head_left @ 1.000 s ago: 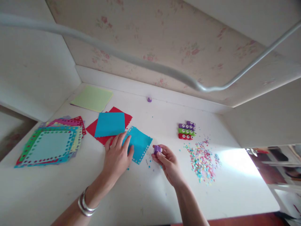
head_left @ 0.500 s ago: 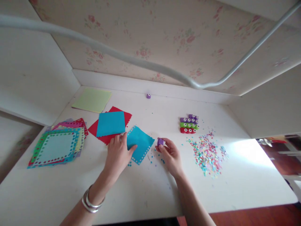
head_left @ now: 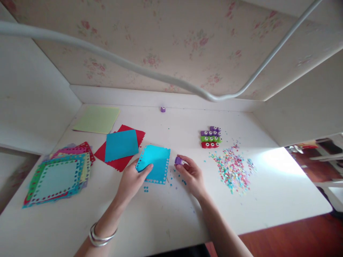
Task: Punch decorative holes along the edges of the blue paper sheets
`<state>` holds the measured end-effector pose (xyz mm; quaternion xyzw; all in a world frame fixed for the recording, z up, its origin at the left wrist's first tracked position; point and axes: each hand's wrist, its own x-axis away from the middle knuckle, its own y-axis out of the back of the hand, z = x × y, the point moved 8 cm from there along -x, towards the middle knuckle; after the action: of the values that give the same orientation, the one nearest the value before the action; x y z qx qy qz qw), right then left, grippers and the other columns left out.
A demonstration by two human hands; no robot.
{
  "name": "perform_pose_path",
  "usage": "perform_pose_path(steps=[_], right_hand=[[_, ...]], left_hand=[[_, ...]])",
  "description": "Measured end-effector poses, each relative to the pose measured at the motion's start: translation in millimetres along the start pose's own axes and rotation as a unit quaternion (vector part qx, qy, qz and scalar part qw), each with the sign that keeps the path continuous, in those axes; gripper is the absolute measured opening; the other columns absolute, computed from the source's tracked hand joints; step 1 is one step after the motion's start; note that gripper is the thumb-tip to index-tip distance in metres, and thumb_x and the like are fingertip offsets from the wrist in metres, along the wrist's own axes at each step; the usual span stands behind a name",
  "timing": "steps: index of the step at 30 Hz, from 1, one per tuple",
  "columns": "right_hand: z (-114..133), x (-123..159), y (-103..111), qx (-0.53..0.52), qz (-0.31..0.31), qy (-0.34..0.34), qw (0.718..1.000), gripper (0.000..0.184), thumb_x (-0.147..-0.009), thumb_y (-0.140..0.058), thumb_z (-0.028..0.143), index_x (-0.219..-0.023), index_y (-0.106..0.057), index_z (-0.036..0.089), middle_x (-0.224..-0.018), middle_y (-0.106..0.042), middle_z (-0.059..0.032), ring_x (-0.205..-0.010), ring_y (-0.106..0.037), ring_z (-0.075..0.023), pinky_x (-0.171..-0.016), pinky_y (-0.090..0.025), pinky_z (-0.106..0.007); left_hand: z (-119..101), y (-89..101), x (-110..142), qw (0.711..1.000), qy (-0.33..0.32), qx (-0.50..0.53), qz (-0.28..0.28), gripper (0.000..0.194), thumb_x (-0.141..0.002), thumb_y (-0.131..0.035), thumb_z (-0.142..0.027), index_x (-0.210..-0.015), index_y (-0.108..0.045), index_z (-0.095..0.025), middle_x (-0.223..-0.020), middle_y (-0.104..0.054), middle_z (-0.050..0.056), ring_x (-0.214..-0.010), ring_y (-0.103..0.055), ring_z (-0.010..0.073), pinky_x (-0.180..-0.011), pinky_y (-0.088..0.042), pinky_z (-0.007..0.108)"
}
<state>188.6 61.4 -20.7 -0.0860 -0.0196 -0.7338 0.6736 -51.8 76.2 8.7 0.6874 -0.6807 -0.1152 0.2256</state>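
Note:
A blue sheet of paper [head_left: 158, 167] is pinched along its left side by my left hand [head_left: 131, 182], thumb on top and fingers beneath. Small punched holes run along several of its edges. My right hand [head_left: 191, 175] grips a small purple craft punch [head_left: 179, 161] just right of the sheet, apart from it. Tiny blue cut-outs [head_left: 146, 189] lie on the table in front of the paper. Behind my left hand, another blue sheet [head_left: 122, 144] rests on red paper [head_left: 100, 153] with a zigzag edge.
At the left lies a stack of coloured sheets with punched borders [head_left: 57, 180]; pale green paper [head_left: 98, 119] is behind it. Purple, green and red punches [head_left: 211, 138] stand in rows at the right, near a confetti heap [head_left: 233, 167]. One purple punch [head_left: 163, 109] sits by the back wall.
My left hand has taken hold of the blue sheet's left side, and the sheet has turned from a diamond position to nearly square. The right hand still holds the punch. The view has shifted slightly.

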Motion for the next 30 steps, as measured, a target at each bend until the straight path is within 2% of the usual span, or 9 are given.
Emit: perform_pose_path(steps=[3,7,12,21,30], right_hand=[[2,-2,-1,0.019,-0.001,0.028,0.999,0.032,-0.08,-0.075,0.036,-0.112,-0.07,0.032,-0.117,-0.071,-0.004,-0.091,-0.069,-0.0203,-0.08,-0.055,-0.036],[-2,-3,-5,0.06,0.02,0.031,0.998,0.034,-0.084,-0.071,0.035,-0.117,-0.068,0.031,-0.105,-0.074,-0.0039,-0.09,-0.069,-0.0208,-0.079,-0.056,-0.037],[0,-3,-6,0.088,0.012,0.044,0.995,0.033,-0.084,-0.071,0.034,-0.117,-0.068,0.03,-0.104,-0.073,-0.0034,-0.088,-0.067,-0.0206,-0.075,-0.056,-0.036],[3,-3,-6,0.098,-0.015,0.052,0.994,0.033,-0.079,-0.074,0.039,-0.111,-0.071,0.03,-0.099,-0.073,-0.0037,-0.08,-0.067,-0.0203,-0.067,-0.057,-0.034],[5,-3,-7,0.142,-0.009,0.061,0.988,0.037,-0.084,-0.069,0.041,-0.116,-0.069,0.023,-0.088,-0.073,-0.0053,-0.075,-0.067,-0.0194,-0.061,-0.055,-0.03]], left_hand=[[0,0.4,1,1.0,0.009,0.014,0.004,0.036,-0.083,-0.063,-0.049,-0.107,-0.069,-0.022,-0.099,-0.077,0.003,-0.09,-0.071,0.0237,-0.077,-0.055,0.031],[-5,0.7,3,1.0,-0.009,-0.026,0.0,0.03,-0.084,-0.063,-0.049,-0.095,-0.07,-0.023,-0.086,-0.077,0.0,-0.08,-0.072,0.0215,-0.067,-0.053,0.026],[-8,-0.7,5,0.998,-0.018,-0.059,-0.002,0.027,-0.085,-0.061,-0.048,-0.086,-0.07,-0.023,-0.07,-0.074,-0.002,-0.065,-0.07,0.0188,-0.06,-0.051,0.025],[-9,2.6,6,0.997,-0.033,-0.062,-0.021,0.027,-0.085,-0.061,-0.048,-0.088,-0.07,-0.023,-0.072,-0.074,-0.003,-0.065,-0.07,0.0175,-0.059,-0.05,0.023],[-10,1.6,7,0.995,-0.041,-0.084,-0.022,0.027,-0.086,-0.061,-0.047,-0.088,-0.07,-0.023,-0.07,-0.073,-0.003,-0.06,-0.069,0.0171,-0.057,-0.05,0.023]])
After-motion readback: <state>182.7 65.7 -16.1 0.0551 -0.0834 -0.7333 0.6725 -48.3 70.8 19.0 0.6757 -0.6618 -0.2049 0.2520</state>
